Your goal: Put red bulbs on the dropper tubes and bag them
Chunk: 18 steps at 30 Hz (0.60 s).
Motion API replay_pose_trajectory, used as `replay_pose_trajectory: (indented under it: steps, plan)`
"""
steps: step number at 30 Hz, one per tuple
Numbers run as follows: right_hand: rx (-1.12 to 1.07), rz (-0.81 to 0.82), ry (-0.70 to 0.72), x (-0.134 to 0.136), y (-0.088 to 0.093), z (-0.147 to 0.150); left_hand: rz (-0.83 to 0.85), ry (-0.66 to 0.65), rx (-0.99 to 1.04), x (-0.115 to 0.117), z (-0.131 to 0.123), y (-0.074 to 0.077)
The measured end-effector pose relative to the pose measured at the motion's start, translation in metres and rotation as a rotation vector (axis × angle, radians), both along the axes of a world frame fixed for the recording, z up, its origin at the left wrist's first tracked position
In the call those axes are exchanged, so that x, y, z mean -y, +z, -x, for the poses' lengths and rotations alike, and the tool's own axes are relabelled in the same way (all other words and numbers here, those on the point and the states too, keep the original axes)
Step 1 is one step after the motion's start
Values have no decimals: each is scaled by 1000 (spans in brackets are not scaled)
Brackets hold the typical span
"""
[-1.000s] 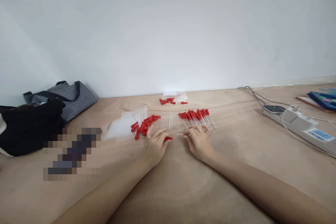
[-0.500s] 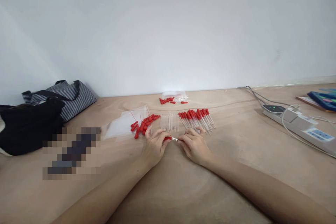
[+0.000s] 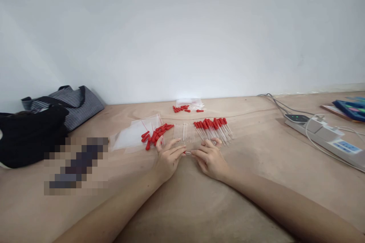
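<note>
- Less clear tube (image 3: 188, 153) shows now between left hand (image 3: 168, 157) and right hand (image 3: 212, 159), which have drawn closer.
- Left hand's grip pinches a red bulb (image 3: 184, 152), mostly hidden; right hand's pinches the tube.
- Best kept aligned, pushed gently, fingers near the joint.

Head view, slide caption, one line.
Left hand holds a red bulb, right hand a clear tube at its end; loose bulbs, bare tubes and red-capped tubes lie nearby.
</note>
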State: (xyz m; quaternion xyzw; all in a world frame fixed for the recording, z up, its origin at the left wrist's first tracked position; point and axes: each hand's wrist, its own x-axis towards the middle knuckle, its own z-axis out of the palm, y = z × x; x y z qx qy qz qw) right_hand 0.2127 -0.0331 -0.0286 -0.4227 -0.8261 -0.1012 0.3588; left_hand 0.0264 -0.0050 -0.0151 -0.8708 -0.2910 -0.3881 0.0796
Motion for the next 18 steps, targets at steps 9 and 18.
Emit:
replay_pose_trajectory:
  steps: [9, 18]
  plan:
    - [105, -199, 5, -1, 0, -1, 81, 20, -18, 4, -2, 1]
    - [149, -267, 24, -2, 4, 4, 83, 4, -26, 5, -2, 3]
